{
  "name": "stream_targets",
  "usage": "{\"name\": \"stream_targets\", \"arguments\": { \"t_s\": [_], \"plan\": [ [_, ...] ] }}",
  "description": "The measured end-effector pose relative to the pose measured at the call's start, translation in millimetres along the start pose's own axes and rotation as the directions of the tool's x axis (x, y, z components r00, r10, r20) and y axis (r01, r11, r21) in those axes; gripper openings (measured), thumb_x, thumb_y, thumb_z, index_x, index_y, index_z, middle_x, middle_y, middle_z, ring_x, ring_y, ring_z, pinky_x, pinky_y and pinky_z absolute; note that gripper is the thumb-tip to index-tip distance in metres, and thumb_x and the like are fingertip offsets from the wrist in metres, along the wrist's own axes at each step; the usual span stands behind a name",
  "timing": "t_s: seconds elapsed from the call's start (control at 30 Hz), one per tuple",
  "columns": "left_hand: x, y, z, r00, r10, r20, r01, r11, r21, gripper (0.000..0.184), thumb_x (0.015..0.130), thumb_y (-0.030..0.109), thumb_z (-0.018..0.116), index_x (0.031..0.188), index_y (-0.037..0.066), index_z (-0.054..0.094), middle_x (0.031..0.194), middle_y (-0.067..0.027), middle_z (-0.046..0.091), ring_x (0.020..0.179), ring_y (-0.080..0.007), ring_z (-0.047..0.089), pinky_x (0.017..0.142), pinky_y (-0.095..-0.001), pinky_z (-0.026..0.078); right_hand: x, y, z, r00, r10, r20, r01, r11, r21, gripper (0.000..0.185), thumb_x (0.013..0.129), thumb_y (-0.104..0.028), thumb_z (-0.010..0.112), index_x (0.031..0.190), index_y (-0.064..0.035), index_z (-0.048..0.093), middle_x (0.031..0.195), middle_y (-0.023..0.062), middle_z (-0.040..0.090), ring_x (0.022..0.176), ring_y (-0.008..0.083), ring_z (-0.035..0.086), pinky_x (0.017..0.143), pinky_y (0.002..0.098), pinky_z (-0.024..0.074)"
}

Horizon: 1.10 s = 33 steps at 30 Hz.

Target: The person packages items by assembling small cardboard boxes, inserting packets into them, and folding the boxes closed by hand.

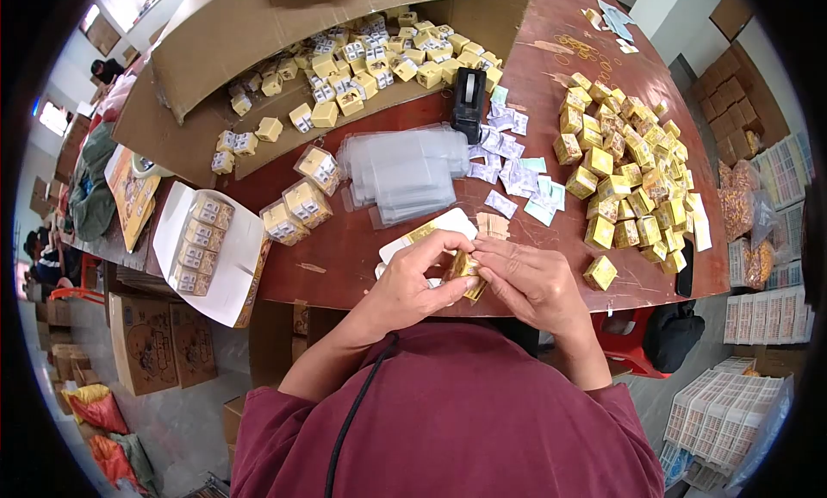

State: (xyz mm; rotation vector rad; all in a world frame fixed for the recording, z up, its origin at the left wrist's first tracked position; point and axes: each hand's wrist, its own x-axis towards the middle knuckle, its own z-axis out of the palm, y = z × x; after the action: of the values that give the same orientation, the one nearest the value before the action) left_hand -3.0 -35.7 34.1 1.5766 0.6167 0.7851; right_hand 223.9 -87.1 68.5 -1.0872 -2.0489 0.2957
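1. We see a plain top [491,416] in deep maroon, a shade between wine and plum, its cloth broad and matte with soft creases.
2. We make out two short sleeves in the same maroon: the left sleeve [280,425] and the right sleeve [629,425], both loose and wide, leaving the forearms uncovered.
3. We notice a slender black cord [348,416], smooth and rounded, running in a gentle curve down the left part of the top and out at the bottom edge.
4. We find the left hand [413,278] and right hand [530,281] both ungloved.
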Motion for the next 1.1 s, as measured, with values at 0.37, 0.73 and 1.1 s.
{"name": "stream_targets", "arguments": {
  "t_s": [0.37,0.73,1.1],
  "plan": [
    [2,1,1,0.989,-0.122,-0.083,0.103,0.972,-0.212,0.056,0.098,0.001,0.071,0.149,0.007,0.048,0.122,-0.0074,0.061,0.114,-0.0151,0.064,0.096,-0.032,0.057,2,29,-6,0.952,0.303,-0.038,-0.299,0.949,0.097,0.016,0.096,-0.007,0.071,0.107,0.0007,0.079,0.097,0.0166,0.079,0.088,0.0338,0.079,0.079,0.0421,0.0636],
    [1,-30,-24,0.953,-0.257,-0.157,0.091,0.743,-0.663,0.058,0.092,-0.004,0.074,0.145,0.0,0.05,0.135,-0.0129,0.062,0.121,-0.0184,0.065,0.109,-0.0359,0.054,-17,128,72,0.914,0.405,-0.019,-0.32,0.692,-0.647,0.017,0.087,-0.02,0.076,0.092,-0.0037,0.074,0.097,0.0152,0.07,0.095,0.0364,0.071,0.085,0.0479,0.057],
    [3,-43,4,0.982,-0.109,-0.153,0.092,0.989,-0.115,0.065,0.088,-0.001,0.081,0.146,0.0,0.052,0.14,-0.0081,0.053,0.133,-0.0221,0.058,0.11,-0.0383,0.056,14,28,-15,0.946,0.25,-0.205,-0.192,0.945,0.267,0.018,0.086,0.012,0.073,0.1,0.0011,0.075,0.099,0.0116,0.076,0.088,0.0232,0.074,0.08,0.0318,0.0589]
  ]
}}
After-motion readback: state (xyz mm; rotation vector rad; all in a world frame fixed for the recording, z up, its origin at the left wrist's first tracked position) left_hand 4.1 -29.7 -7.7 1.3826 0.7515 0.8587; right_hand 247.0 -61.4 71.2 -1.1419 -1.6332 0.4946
